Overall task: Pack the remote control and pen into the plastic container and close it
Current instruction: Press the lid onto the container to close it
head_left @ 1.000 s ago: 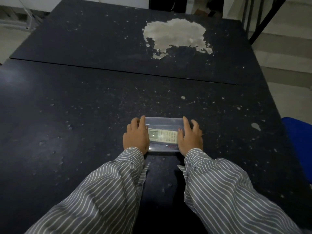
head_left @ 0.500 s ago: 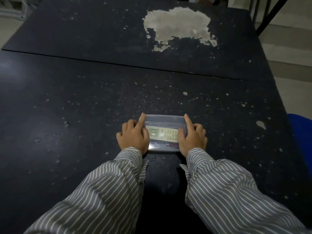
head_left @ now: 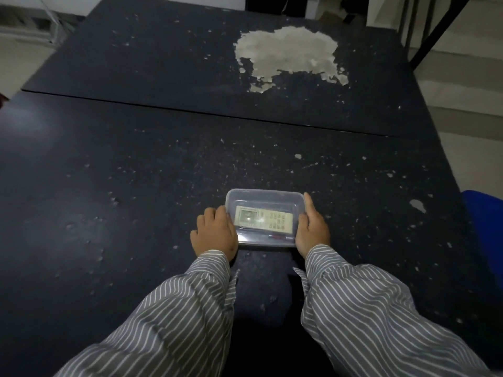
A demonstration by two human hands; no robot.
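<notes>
Clear rectangular plastic container [head_left: 264, 198], lidded, holding white remote control [head_left: 263, 221] and red pen [head_left: 280, 237]; left hand [head_left: 214, 234] and right hand [head_left: 312, 227] flank it, fingers loosely together. Closing step; next, likely press rim corners.

Both hands [head_left: 215, 235] flank the plastic container [head_left: 264, 197]; the dark table [head_left: 109, 186] beyond lies bare.

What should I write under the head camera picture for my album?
Two hands, left and right, rest at the ends of a clear container holding a remote and pen.
</notes>
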